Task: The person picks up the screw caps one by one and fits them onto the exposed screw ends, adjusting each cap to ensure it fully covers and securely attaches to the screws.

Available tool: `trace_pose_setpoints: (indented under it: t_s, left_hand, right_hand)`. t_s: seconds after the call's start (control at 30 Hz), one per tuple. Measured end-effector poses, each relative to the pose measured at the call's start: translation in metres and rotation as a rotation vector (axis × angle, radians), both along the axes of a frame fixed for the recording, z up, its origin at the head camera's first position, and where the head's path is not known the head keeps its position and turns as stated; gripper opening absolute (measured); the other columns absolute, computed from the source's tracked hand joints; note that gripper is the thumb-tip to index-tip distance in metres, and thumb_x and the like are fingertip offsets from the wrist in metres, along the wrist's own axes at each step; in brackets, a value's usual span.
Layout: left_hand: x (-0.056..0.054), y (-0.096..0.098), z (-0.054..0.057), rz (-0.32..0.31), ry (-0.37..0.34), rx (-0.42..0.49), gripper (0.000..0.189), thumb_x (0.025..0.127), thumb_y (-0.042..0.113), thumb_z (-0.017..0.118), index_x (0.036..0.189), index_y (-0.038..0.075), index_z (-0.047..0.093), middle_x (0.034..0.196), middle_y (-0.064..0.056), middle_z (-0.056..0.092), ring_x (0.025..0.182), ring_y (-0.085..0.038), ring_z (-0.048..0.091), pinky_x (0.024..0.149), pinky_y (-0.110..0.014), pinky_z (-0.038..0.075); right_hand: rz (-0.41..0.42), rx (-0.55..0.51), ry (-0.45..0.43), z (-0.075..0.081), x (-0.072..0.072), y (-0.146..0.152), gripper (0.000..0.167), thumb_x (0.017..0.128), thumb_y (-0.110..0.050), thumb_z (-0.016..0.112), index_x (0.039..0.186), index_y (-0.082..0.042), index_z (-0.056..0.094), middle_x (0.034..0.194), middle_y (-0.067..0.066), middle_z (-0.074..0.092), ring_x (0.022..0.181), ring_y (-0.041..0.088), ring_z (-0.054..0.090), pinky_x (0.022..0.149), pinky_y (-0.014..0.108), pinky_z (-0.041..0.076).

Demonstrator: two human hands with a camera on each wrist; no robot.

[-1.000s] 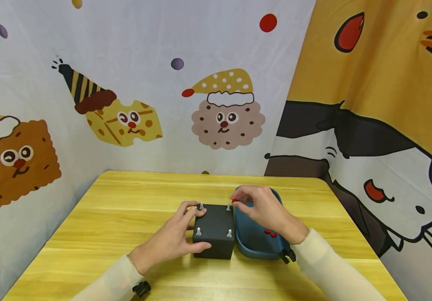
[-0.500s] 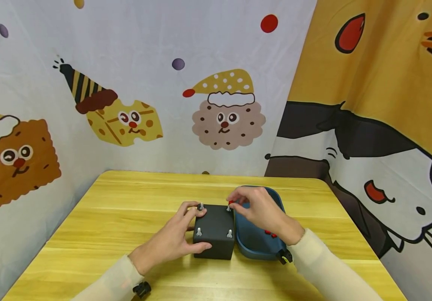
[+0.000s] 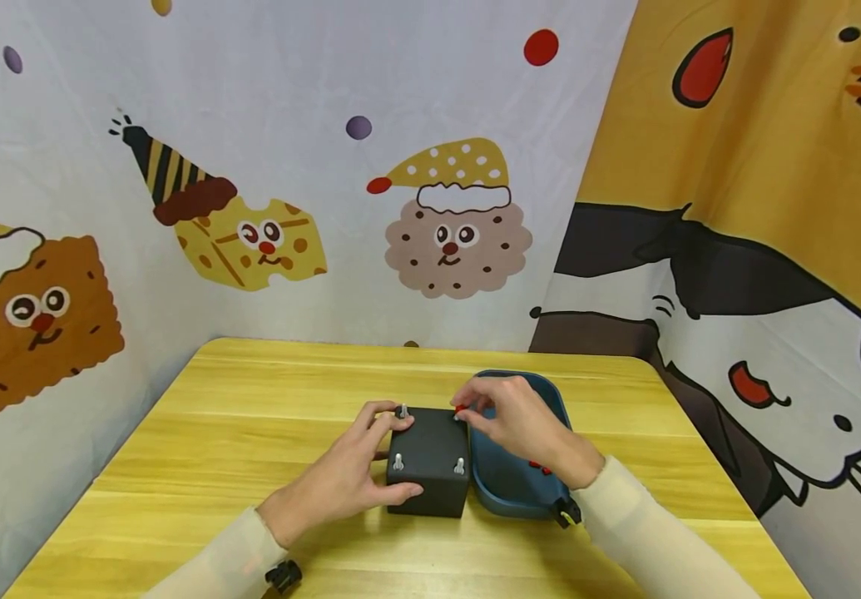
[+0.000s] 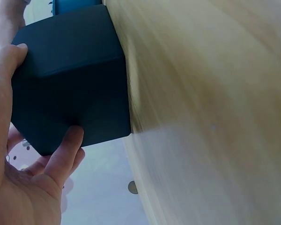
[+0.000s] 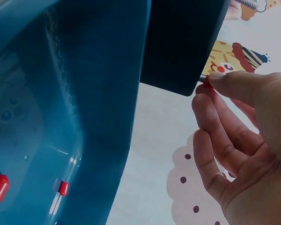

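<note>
A black box (image 3: 428,449) stands on the table with silvery metal posts (image 3: 398,462) rising near the corners of its top. My left hand (image 3: 343,470) grips the box from the left, thumb along the near face and fingers at the far left corner. In the left wrist view a fingertip presses on the box's side. My right hand (image 3: 523,420) pinches a small red cap (image 5: 207,81) between thumb and forefinger, at the end of the far right metal post (image 5: 202,78). That post is mostly hidden by the fingers in the head view.
Against the box's right side sits a blue tray (image 3: 508,506), partly under my right hand. Several red caps (image 5: 0,188) lie in it. The wooden table (image 3: 250,416) reaches back to a printed cloth backdrop (image 3: 280,108).
My right hand has carried the red cap left from above the tray to the box's far right post and lowered it there. The left hand keeps its grip on the box.
</note>
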State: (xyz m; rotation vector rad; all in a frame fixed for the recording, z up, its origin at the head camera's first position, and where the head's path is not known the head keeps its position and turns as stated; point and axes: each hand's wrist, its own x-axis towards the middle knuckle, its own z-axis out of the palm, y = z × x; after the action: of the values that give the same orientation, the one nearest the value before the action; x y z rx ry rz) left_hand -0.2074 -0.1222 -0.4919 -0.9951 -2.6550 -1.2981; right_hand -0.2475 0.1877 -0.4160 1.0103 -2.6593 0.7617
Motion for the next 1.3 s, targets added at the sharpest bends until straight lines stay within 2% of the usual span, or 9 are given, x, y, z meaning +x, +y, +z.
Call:
trace_pose_setpoints:
  t_s: [0.13, 0.27, 0.47, 0.67, 0.93, 1.13, 1.3]
  left_hand:
    - [0.001, 0.000, 0.001, 0.000, -0.030, 0.008, 0.089, 0.098, 0.054, 0.095, 0.168, 0.023, 0.051, 0.176, -0.009, 0.037, 0.149, -0.032, 0.069, 0.109, -0.029, 0.068]
    - [0.001, 0.000, 0.001, 0.000, -0.042, 0.010, 0.090, 0.098, 0.055, 0.095, 0.169, 0.024, 0.049, 0.175, -0.008, 0.038, 0.150, -0.031, 0.068, 0.110, -0.030, 0.068]
    - [0.001, 0.000, 0.001, 0.000, -0.039, 0.008, 0.090, 0.098, 0.054, 0.094, 0.169, 0.023, 0.048, 0.174, -0.009, 0.039, 0.151, -0.031, 0.066, 0.111, -0.030, 0.067]
    - [0.001, 0.000, 0.000, 0.002, -0.038, 0.006, 0.090, 0.098, 0.053, 0.095, 0.169, 0.023, 0.047, 0.174, -0.009, 0.038, 0.151, -0.032, 0.067, 0.111, -0.030, 0.067]
    - [0.001, 0.000, -0.001, -0.007, -0.047, 0.025, 0.091, 0.099, 0.053, 0.095, 0.170, 0.023, 0.047, 0.175, -0.010, 0.037, 0.151, -0.032, 0.066, 0.110, -0.030, 0.068]
    - [0.001, 0.000, -0.002, -0.002, -0.048, 0.023, 0.091, 0.098, 0.054, 0.095, 0.170, 0.023, 0.047, 0.176, -0.009, 0.037, 0.151, -0.031, 0.067, 0.110, -0.030, 0.068]
    - [0.001, -0.001, -0.002, -0.001, -0.066, 0.027, 0.092, 0.098, 0.053, 0.095, 0.170, 0.023, 0.047, 0.177, -0.009, 0.036, 0.150, -0.032, 0.068, 0.109, -0.030, 0.068]
  right_hand:
    - [0.000, 0.004, -0.011, -0.001, 0.001, 0.000, 0.013, 0.104, -0.017, 0.091, 0.117, -0.019, 0.087, 0.112, -0.007, 0.087, 0.091, 0.004, 0.077, 0.084, 0.043, 0.073]
    - [-0.002, 0.008, -0.012, -0.001, 0.001, 0.000, 0.012, 0.105, -0.017, 0.090, 0.116, -0.019, 0.088, 0.112, -0.007, 0.087, 0.091, 0.004, 0.077, 0.084, 0.043, 0.073]
    - [-0.013, 0.007, -0.031, 0.000, -0.001, 0.000, 0.010, 0.105, -0.017, 0.090, 0.115, -0.020, 0.088, 0.111, -0.007, 0.087, 0.090, 0.004, 0.077, 0.083, 0.037, 0.073]
    - [-0.018, 0.023, -0.040, 0.002, -0.001, -0.001, 0.011, 0.104, -0.017, 0.091, 0.115, -0.020, 0.089, 0.110, -0.006, 0.087, 0.088, 0.002, 0.076, 0.081, 0.037, 0.072]
    - [-0.016, 0.087, -0.018, 0.003, -0.002, -0.001, 0.020, 0.103, -0.017, 0.093, 0.123, -0.020, 0.088, 0.113, -0.006, 0.087, 0.085, -0.001, 0.071, 0.075, 0.020, 0.062]
    - [-0.015, 0.095, -0.027, 0.005, -0.003, 0.003, 0.026, 0.103, -0.018, 0.092, 0.128, -0.023, 0.085, 0.113, -0.008, 0.086, 0.086, -0.001, 0.071, 0.073, 0.020, 0.061]
    - [-0.015, 0.082, -0.052, 0.008, -0.007, 0.009, 0.023, 0.106, -0.018, 0.090, 0.128, -0.021, 0.085, 0.116, -0.006, 0.088, 0.086, 0.001, 0.073, 0.073, 0.021, 0.061]
